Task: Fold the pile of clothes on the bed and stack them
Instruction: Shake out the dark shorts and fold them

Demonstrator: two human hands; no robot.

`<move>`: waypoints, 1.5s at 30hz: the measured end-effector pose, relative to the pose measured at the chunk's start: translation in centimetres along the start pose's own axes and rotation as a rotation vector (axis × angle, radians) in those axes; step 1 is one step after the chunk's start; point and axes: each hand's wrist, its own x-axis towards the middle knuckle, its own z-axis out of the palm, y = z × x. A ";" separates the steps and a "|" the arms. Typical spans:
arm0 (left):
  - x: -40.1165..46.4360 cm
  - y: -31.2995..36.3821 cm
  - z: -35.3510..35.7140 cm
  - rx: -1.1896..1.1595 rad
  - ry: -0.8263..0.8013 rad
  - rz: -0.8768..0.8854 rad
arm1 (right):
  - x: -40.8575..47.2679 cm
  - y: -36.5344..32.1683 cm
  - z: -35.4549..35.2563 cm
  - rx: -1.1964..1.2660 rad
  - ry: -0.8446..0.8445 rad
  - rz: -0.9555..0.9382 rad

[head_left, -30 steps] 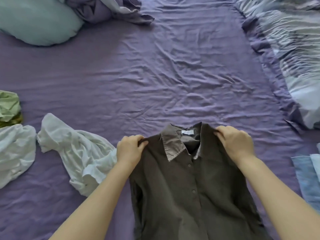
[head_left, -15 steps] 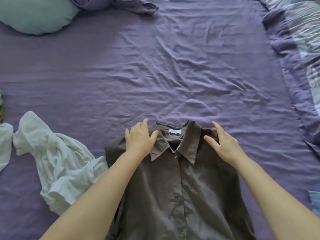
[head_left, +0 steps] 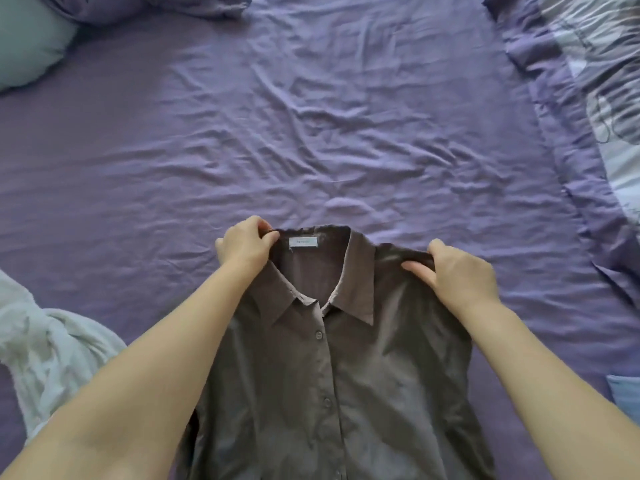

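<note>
1. Brown shirt (head_left: pixel 346 375): a collared, buttoned shirt lying front-up on the bed in the lower centre of the frame, its collar pointing toward the middle of the frame and its lower part running off the bottom edge. A small pale label (head_left: pixel 303 242) shows inside the back of the neck.
2. Bed (head_left: pixel 311 133): covered by a wrinkled purple sheet that fills most of the frame and carries everything else.
3. Patterned duvet (head_left: pixel 602 81): bunched along the right edge, pale blue and grey with a purple border.
4. White garment (head_left: pixel 45 358): crumpled at the lower left, just beside the left forearm and apart from the shirt's shoulder.
5. Teal pillow (head_left: pixel 27 46): in the upper left corner, with a bundle of purple cloth (head_left: pixel 145 5) beside it along the top edge.
6. Blue cloth (head_left: pixel 623 396): only a corner shows at the lower right edge.
7. Right hand (head_left: pixel 460 275): its grip is closed on the shirt's shoulder seam, thumb under the fold and fingers curled over the top.
8. Left hand (head_left: pixel 242 244): its grip pinches the edge of the collar band just left of the label, fingers curled round the cloth.
</note>
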 end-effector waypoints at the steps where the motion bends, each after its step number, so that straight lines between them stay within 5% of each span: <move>1: -0.1 0.5 0.3 0.034 0.060 0.014 | 0.3 -0.4 0.0 -0.019 0.032 -0.013; 4: -2.5 2.4 2.0 0.033 0.275 0.185 | -0.7 -2.0 0.6 0.002 0.157 -0.103; 7: -7.0 4.1 5.0 0.034 0.446 0.647 | -4.3 -3.4 2.4 0.037 0.246 -0.128; 9: -9.9 4.8 7.8 0.121 0.353 0.985 | -6.8 -3.6 4.2 0.027 0.186 -0.118; 11: -10.9 4.8 9.9 0.329 0.220 1.116 | -8.1 -3.0 5.5 0.006 0.067 -0.112; 15: -8.2 4.3 10.5 0.587 0.033 0.871 | -6.3 -1.7 6.9 -0.009 -0.056 -0.076; 21: -4.8 3.4 12.4 0.553 -0.042 0.794 | -3.1 -1.1 9.4 -0.060 -0.008 -0.052; 26: -5.5 4.7 11.0 0.632 -0.112 0.719 | -3.0 -0.9 8.4 -0.120 -0.125 -0.039; 34: -21.0 0.7 11.9 0.241 0.084 0.739 | -18.1 -2.5 7.0 0.077 -0.026 -0.050; 39: -28.0 -3.7 15.3 0.299 -0.065 0.707 | -23.2 -1.5 9.8 -0.008 -0.122 -0.207; 45: -26.1 -4.1 15.2 0.434 -0.266 0.666 | -21.6 -0.6 9.8 -0.081 -0.225 -0.134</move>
